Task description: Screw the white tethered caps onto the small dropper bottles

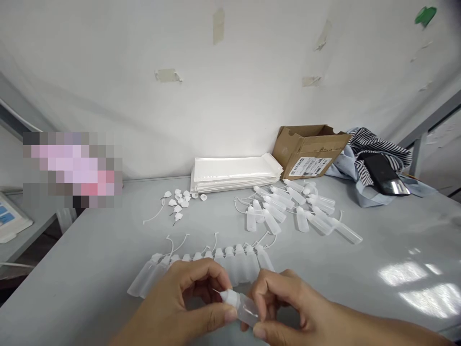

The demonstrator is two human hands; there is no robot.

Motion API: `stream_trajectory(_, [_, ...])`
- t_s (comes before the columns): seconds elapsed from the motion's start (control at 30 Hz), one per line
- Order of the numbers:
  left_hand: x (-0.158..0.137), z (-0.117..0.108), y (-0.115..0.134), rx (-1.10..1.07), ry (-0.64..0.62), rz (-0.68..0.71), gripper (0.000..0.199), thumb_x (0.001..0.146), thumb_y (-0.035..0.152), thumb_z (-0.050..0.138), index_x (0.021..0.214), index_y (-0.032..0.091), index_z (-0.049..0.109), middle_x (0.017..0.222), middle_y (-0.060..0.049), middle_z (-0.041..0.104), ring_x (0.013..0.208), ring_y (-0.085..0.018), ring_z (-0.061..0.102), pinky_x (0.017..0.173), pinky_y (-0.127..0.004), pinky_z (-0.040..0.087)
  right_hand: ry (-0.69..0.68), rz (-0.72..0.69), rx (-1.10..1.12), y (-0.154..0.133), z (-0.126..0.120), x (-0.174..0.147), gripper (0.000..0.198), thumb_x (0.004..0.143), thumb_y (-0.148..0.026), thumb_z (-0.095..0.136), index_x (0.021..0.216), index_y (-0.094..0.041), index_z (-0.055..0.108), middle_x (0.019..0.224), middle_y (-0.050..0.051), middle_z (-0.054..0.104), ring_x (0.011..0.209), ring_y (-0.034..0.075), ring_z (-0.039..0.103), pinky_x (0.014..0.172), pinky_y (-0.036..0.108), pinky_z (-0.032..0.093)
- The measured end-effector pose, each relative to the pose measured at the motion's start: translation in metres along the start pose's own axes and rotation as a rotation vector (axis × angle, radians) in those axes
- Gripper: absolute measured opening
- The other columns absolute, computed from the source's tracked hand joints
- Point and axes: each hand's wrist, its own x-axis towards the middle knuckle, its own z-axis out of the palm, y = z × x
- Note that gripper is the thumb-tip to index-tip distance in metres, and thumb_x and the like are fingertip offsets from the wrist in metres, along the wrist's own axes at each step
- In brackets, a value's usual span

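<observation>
A small translucent squeeze bottle (248,311) with a white cap and a thin needle tip lies tilted between my two hands, its tip pointing up and left. My left hand (198,300) pinches it at the cap end, thumb and fingers around the white collar. My right hand (288,305) grips the bottle's lower end between thumb and fingers. Just beyond my hands stretches a row of similar bottles (230,266) lying side by side, several with thin white straps; my left hand hides part of the row.
Small white needle-tip caps (183,201) lie scattered at the back left. More loose bottles (275,206) are heaped right of centre. Against the wall stand a stack of white envelopes (236,170), a cardboard box (309,149) and, farther right, striped cloth (370,139) with a black device (383,174).
</observation>
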Motion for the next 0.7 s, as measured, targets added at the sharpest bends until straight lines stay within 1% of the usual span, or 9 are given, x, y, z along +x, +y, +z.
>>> stream_trajectory(0.1, [0.0,0.004,0.0,0.173,0.063,0.043,0.024,0.077,0.042,0.063,0.069,0.019,0.059,0.064,0.004,0.053,0.063,-0.012,0.051,0.058,-0.02,0.039,0.074,-0.049,-0.151,0.0,0.001,-0.001,0.011,0.086,-0.03,0.053,0.084,-0.021,0.047,0.062,-0.002,0.047,0.056,0.01,0.043,0.049,0.021,0.034])
stream_trajectory(0.2, [0.0,0.008,-0.002,0.316,0.101,0.108,0.031,0.081,0.046,0.058,0.066,0.02,0.058,0.061,0.004,0.053,0.062,-0.013,0.05,0.057,-0.021,0.037,0.103,-0.089,-0.19,0.003,0.0,0.001,0.014,0.087,-0.034,0.052,0.085,-0.02,0.047,0.062,-0.002,0.047,0.055,0.011,0.042,0.048,0.022,0.031])
stream_trajectory(0.27, [-0.001,0.01,-0.004,0.321,0.116,0.179,0.025,0.078,0.043,0.063,0.068,0.021,0.061,0.064,0.003,0.059,0.065,-0.014,0.054,0.061,-0.021,0.04,0.054,-0.049,-0.083,0.004,-0.001,0.003,0.019,0.088,-0.037,0.053,0.085,-0.02,0.044,0.066,-0.002,0.049,0.055,0.009,0.043,0.048,0.021,0.031])
stream_trajectory(0.37, [-0.003,0.012,-0.007,0.226,0.142,0.281,0.015,0.076,0.039,0.067,0.076,0.024,0.066,0.071,0.003,0.065,0.068,-0.015,0.059,0.066,-0.021,0.044,-0.054,0.004,0.248,0.007,-0.003,0.007,0.029,0.091,-0.045,0.051,0.085,-0.021,0.036,0.07,-0.003,0.051,0.049,0.005,0.039,0.045,0.018,0.029])
stream_trajectory(0.43, [-0.004,0.012,-0.007,0.184,0.164,0.27,0.016,0.075,0.041,0.068,0.08,0.026,0.069,0.074,0.002,0.067,0.069,-0.015,0.059,0.068,-0.022,0.045,-0.077,-0.008,0.351,0.009,-0.003,0.008,0.031,0.092,-0.047,0.049,0.086,-0.022,0.033,0.068,-0.006,0.048,0.046,0.004,0.036,0.044,0.017,0.028])
stream_trajectory(0.47, [-0.004,0.013,-0.006,0.174,0.18,0.233,0.018,0.074,0.042,0.068,0.085,0.028,0.069,0.078,0.002,0.068,0.071,-0.016,0.059,0.069,-0.022,0.045,-0.05,-0.023,0.302,0.009,-0.003,0.008,0.029,0.092,-0.046,0.05,0.085,-0.021,0.034,0.067,-0.006,0.046,0.048,0.005,0.036,0.045,0.017,0.029])
stream_trajectory(0.53, [-0.004,0.013,-0.005,0.176,0.202,0.162,0.023,0.076,0.047,0.064,0.088,0.028,0.069,0.083,0.002,0.068,0.073,-0.016,0.059,0.067,-0.023,0.044,0.051,-0.049,0.072,0.009,-0.002,0.007,0.023,0.092,-0.041,0.05,0.086,-0.02,0.04,0.068,-0.004,0.045,0.055,0.007,0.039,0.05,0.019,0.032])
stream_trajectory(0.63, [-0.003,0.013,-0.004,0.263,0.172,0.178,0.034,0.086,0.049,0.048,0.072,0.022,0.063,0.066,0.002,0.059,0.062,-0.014,0.052,0.058,-0.022,0.038,0.157,-0.107,-0.261,0.009,-0.001,0.003,0.016,0.091,-0.035,0.048,0.087,-0.02,0.046,0.072,0.0,0.049,0.062,0.012,0.043,0.053,0.021,0.035])
stream_trajectory(0.7, [-0.003,0.014,-0.004,0.343,0.133,0.23,0.044,0.09,0.048,0.041,0.061,0.02,0.058,0.054,0.003,0.051,0.055,-0.013,0.047,0.055,-0.022,0.034,0.145,-0.184,-0.324,0.009,0.001,0.001,0.014,0.091,-0.033,0.046,0.087,-0.02,0.046,0.073,0.003,0.052,0.061,0.013,0.045,0.051,0.023,0.035])
